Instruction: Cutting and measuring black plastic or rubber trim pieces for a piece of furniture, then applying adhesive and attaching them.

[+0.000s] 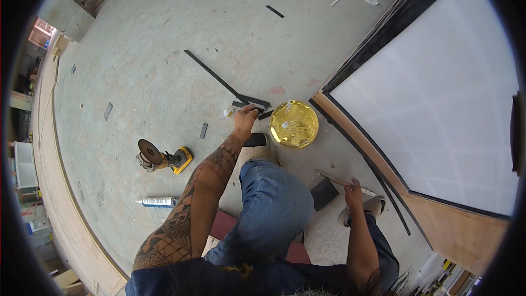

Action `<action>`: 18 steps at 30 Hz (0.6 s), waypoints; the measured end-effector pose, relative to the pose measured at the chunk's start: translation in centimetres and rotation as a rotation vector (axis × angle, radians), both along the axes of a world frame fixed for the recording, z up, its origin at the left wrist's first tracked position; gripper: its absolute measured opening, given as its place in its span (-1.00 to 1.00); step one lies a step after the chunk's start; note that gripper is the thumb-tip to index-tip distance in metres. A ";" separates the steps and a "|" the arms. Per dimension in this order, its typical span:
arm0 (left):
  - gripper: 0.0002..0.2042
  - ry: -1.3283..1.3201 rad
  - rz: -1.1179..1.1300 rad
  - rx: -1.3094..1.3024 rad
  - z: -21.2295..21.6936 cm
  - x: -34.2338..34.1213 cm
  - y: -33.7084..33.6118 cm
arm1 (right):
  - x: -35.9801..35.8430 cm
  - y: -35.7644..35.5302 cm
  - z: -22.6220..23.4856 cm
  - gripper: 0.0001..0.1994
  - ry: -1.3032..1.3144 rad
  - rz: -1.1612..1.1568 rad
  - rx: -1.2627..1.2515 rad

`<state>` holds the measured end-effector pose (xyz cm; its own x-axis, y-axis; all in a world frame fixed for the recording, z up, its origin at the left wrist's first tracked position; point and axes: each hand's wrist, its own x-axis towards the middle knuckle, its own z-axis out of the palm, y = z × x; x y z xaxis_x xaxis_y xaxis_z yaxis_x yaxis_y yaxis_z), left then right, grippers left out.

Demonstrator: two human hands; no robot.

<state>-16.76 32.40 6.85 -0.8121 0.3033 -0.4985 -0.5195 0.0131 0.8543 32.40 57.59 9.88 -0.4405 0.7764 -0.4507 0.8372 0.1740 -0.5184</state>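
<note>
Head view looking straight down, and we're crouched on a bare concrete floor (164,77) with one knee in blue jeans (271,208) up in the middle. Our left hand (245,118) is stretched out ahead, fingers curled shut around the near end of a short dark metal strip (253,101) lying flat on the floor. That strip meets a much longer thin dark bar (211,71) that runs away up and to the left. Just right of it sits a round gold lid (294,124), lying flat and close to the strip's end without clearly touching it. Our right hand (353,193) is down by our right foot, fingers bent over a thin pale stick (342,181); we can't tell from here if it's really gripped or just pressed down. A dark flat square piece (324,193) lies just beside that hand. Off to our left there's an angle grinder (163,158) with a yellow body resting on the floor, and nearer us a white caulk tube (156,201) on its side. A big white panel in a dark frame (433,93) fills the right side.
</note>
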 end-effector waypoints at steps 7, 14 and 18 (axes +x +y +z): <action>-0.71 0.038 0.053 0.461 16.2 2.2 -5.1 | -8.2 -6.0 9.4 -0.56 0.492 0.024 0.074; -0.69 0.080 -0.109 0.670 36.3 10.4 -12.2 | -22.9 -12.9 31.7 -0.43 0.930 0.381 0.165; -0.65 0.029 -0.261 0.806 44.2 14.2 -15.1 | -27.8 -18.5 41.9 -0.25 1.019 0.854 0.512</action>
<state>-2.60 17.31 51.06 -0.6758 0.7365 -0.0295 -0.5622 -0.4891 0.6669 4.60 39.13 51.79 -0.8042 0.0897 0.5876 -0.3131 0.7763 -0.5471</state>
